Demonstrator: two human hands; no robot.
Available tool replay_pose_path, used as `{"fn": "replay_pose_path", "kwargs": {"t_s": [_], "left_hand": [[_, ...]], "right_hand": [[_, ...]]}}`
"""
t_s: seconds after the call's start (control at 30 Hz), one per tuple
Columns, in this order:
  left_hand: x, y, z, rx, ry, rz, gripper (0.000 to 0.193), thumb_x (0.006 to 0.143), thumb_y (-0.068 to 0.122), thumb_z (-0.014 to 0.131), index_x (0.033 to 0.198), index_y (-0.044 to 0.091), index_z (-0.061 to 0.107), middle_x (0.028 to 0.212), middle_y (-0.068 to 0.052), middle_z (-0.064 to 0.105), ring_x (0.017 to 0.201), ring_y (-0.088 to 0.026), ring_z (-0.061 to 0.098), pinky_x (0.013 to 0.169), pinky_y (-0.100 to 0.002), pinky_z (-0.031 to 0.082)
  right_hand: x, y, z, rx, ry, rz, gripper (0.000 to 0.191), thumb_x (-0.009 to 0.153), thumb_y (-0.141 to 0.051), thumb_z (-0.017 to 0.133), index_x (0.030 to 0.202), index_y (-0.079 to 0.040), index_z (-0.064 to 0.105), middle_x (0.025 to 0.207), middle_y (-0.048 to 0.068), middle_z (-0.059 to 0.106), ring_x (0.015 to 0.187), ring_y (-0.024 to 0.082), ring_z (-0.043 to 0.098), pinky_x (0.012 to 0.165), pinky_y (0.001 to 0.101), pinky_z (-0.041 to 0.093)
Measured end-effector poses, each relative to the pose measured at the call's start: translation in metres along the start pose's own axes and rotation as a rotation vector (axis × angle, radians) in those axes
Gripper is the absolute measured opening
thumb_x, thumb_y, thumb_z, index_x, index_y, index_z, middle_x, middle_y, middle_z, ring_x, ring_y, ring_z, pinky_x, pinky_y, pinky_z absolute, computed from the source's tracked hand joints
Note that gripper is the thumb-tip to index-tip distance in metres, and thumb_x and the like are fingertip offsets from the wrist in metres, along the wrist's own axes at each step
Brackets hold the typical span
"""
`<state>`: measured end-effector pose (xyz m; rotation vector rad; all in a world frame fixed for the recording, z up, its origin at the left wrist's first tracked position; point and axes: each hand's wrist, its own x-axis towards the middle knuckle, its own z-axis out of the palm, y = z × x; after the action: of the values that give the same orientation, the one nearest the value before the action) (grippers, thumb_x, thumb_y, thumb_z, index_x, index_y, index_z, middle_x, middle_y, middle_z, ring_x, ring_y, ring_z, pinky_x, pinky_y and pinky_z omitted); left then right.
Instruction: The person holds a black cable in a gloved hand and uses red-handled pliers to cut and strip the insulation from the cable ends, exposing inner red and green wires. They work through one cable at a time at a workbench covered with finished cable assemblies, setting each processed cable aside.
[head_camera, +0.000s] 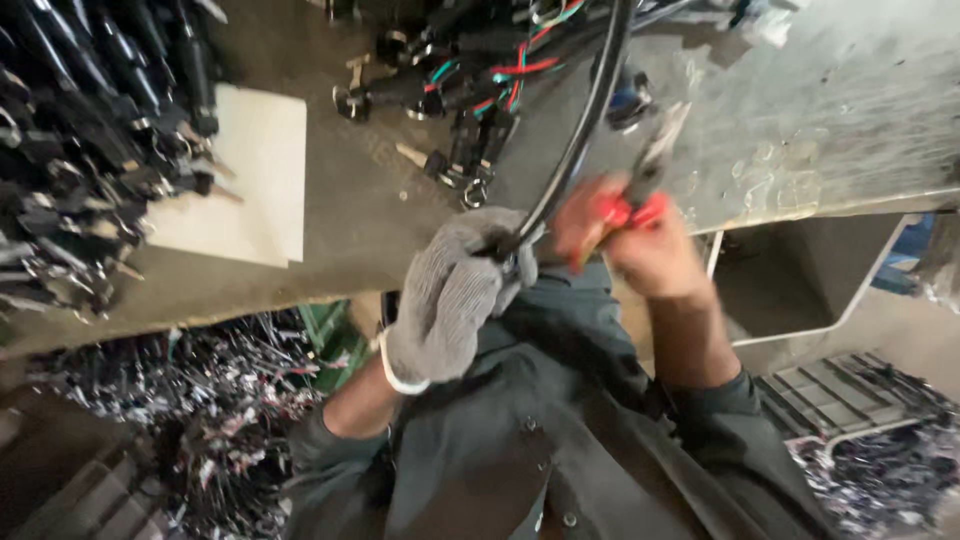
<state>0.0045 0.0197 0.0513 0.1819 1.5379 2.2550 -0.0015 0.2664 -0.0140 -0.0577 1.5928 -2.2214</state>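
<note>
My left hand (452, 295), in a grey knit glove, is closed around a thick black cable (585, 125) that runs up and away over the workbench. Bare and blurred by motion, my right hand (640, 250) grips red-handled pliers (632, 205) whose metal jaws point up beside the cable, just right of the gloved fist. Both hands are close together at the bench's near edge, above my dark shirt.
A bundle of black connectors with red, green and blue wires (470, 85) lies on the bench (350, 200). A pile of black parts (90, 140) sits at the left beside a pale board (250, 170). Heaps of scrap wire (200, 400) lie on the floor.
</note>
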Motion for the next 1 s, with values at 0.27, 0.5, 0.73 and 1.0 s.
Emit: {"fn": "replay_pose_path", "kwargs": {"t_s": [0.27, 0.5, 0.73, 1.0], "left_hand": [[-0.014, 0.0, 0.004, 0.063, 0.19, 0.04, 0.053, 0.114, 0.028, 0.051, 0.154, -0.001, 0.035, 0.102, -0.007, 0.063, 0.077, -0.008, 0.053, 0.066, -0.02, 0.043], [-0.021, -0.004, -0.009, 0.027, 0.331, -0.021, 0.046, 0.113, 0.022, 0.052, 0.151, -0.003, 0.044, 0.109, -0.008, 0.064, 0.087, -0.011, 0.06, 0.079, -0.025, 0.05], [-0.02, -0.004, -0.003, -0.044, 0.196, -0.09, 0.052, 0.111, 0.021, 0.048, 0.157, -0.001, 0.036, 0.1, -0.008, 0.062, 0.079, -0.01, 0.053, 0.066, -0.021, 0.043], [-0.022, 0.0, 0.013, 0.011, 0.096, -0.052, 0.042, 0.116, 0.016, 0.049, 0.153, 0.0, 0.038, 0.109, -0.01, 0.061, 0.084, -0.011, 0.056, 0.077, -0.024, 0.046]], "right_hand": [[0.0, -0.016, 0.036, -0.058, -0.085, 0.22, 0.033, 0.106, -0.02, 0.059, 0.131, 0.002, 0.059, 0.118, 0.016, 0.071, 0.107, 0.025, 0.069, 0.089, 0.0404, 0.06], [-0.048, 0.022, 0.083, 0.512, -0.24, 0.899, 0.036, 0.093, -0.03, 0.061, 0.124, -0.012, 0.061, 0.115, 0.014, 0.072, 0.099, 0.018, 0.071, 0.068, 0.0369, 0.06], [-0.048, 0.002, 0.036, -0.11, -0.128, 0.097, 0.015, 0.105, -0.018, 0.071, 0.104, -0.006, 0.062, 0.102, 0.007, 0.068, 0.093, 0.016, 0.062, 0.084, 0.0326, 0.052], [0.027, -0.034, 0.051, -1.085, 0.13, -0.593, 0.033, 0.083, -0.018, 0.083, 0.091, -0.001, 0.057, 0.101, 0.014, 0.067, 0.104, 0.036, 0.067, 0.084, 0.0436, 0.055]]}}
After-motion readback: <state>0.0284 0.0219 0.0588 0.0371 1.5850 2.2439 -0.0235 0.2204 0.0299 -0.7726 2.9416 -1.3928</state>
